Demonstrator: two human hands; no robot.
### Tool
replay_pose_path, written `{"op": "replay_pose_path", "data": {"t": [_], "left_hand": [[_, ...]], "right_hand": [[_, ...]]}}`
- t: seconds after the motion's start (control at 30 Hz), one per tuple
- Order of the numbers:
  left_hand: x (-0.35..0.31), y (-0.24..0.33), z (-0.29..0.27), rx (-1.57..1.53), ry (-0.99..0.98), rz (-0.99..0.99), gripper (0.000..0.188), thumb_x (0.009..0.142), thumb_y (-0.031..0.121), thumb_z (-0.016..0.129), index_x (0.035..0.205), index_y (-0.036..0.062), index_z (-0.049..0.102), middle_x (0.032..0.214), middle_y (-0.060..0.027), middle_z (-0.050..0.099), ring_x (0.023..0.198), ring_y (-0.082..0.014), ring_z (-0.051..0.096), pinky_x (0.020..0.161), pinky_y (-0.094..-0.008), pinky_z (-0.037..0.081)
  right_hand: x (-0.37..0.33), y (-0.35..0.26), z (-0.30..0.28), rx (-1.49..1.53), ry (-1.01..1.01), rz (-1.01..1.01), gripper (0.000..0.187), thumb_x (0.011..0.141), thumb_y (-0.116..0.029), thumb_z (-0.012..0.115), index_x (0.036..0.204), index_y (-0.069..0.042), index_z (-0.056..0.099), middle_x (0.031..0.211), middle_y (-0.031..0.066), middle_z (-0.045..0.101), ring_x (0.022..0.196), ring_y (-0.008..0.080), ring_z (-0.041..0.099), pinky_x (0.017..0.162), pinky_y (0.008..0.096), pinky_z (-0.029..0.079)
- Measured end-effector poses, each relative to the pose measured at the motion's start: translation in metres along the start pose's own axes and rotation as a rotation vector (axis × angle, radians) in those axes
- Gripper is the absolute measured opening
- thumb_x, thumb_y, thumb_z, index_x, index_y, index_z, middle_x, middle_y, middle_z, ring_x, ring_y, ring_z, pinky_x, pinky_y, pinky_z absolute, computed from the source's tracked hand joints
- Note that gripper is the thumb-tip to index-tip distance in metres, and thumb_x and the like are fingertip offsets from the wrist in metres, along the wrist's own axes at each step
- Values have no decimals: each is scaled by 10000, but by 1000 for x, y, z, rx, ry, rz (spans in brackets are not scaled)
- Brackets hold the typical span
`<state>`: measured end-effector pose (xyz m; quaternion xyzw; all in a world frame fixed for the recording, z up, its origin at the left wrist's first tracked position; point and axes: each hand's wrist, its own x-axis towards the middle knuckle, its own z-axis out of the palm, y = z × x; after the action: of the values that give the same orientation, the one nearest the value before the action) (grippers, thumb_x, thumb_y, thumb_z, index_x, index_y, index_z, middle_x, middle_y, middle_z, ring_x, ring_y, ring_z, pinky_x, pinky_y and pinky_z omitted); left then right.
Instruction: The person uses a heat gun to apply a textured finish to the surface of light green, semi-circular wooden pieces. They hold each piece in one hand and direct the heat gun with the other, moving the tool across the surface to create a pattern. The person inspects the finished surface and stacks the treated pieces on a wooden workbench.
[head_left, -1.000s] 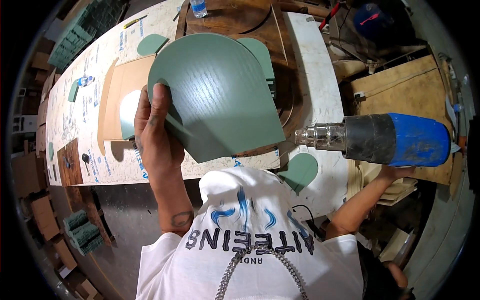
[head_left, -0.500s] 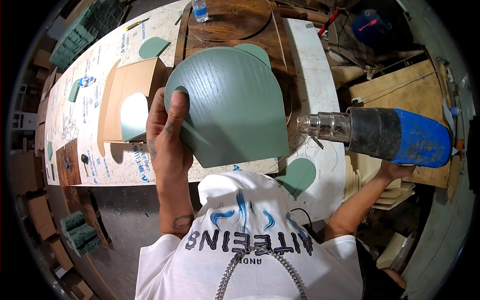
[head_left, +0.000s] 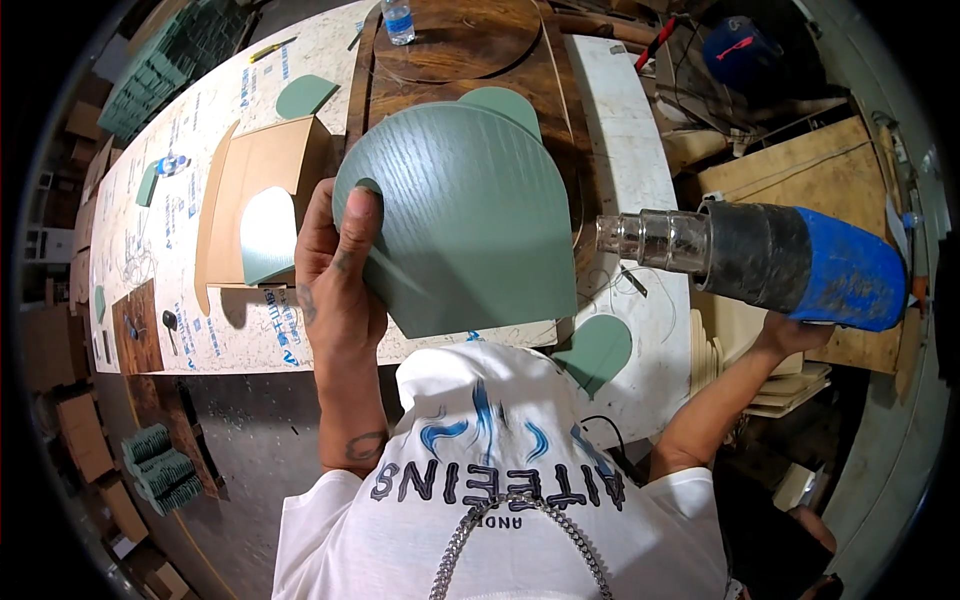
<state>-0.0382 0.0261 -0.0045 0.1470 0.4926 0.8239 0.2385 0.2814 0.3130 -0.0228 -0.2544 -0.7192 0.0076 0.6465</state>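
Observation:
My left hand (head_left: 338, 255) is closed on the edge of a green arched panel (head_left: 470, 235). The thumb lies on its front face, and the other fingers are mostly hidden behind it. The panel is held up above the table, with its rounded end away from me and its straight edge toward me. To the right, my right hand (head_left: 793, 333) grips a blue and black heat gun (head_left: 850, 265) from below, its handle mostly hidden. The stepped metal nozzle (head_left: 650, 238) points left at the panel's right side, with a gap between them.
An open cardboard box (head_left: 270, 165) holds another arched panel (head_left: 268, 238). Loose green panels lie on the table (head_left: 120, 240), one (head_left: 596, 352) near my right side. Beyond are a dark wooden board (head_left: 465, 40) and a water bottle (head_left: 398, 22). Cream boards (head_left: 780, 390) are stacked at the right.
The panel has turned slightly and come a little nearer to me. The heat gun has tilted, its nozzle slightly raised and its body shifted slightly right. Both hands keep their hold.

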Motion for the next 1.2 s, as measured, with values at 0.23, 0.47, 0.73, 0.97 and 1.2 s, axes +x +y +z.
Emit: {"op": "replay_pose_path", "data": {"t": [0.23,0.47,0.73,0.97,1.2], "left_hand": [[0,-1,-1,21,16,-21,213,892,226,603,991,41,564,883,-6,602,781,-64,542,701,-198,429],[8,0,-11,2,26,-3,296,918,214,549,1136,14,535,983,-58,616,852,-111,585,733,-236,472],[12,0,-26,-16,134,31,424,940,237,487,1276,-19,450,1181,-114,551,1066,-179,537,896,-302,430],[16,-2,-34,-108,130,18,407,936,234,503,1257,-13,474,1192,-94,553,1101,-171,519,915,-295,418],[14,-1,-7,-69,211,-77,360,927,251,534,1164,-19,506,1055,-91,592,925,-141,579,773,-280,489]], "right_hand": [[-2,2,-2,-3,-25,22,432,724,-136,743,1075,64,590,1053,156,639,935,224,609,864,358,453],[-22,13,-11,425,136,573,437,734,-127,710,1101,56,562,1091,156,611,945,220,591,855,385,465],[-75,40,14,-104,-516,1107,443,710,-282,767,975,37,610,854,71,619,760,168,535,732,295,442],[-262,132,12,-55,-484,1219,371,719,-215,742,987,14,624,970,75,619,874,198,557,826,330,424],[-304,118,22,-482,-528,1217,558,715,-450,703,928,62,647,1001,215,644,951,341,598,858,395,439]]}}
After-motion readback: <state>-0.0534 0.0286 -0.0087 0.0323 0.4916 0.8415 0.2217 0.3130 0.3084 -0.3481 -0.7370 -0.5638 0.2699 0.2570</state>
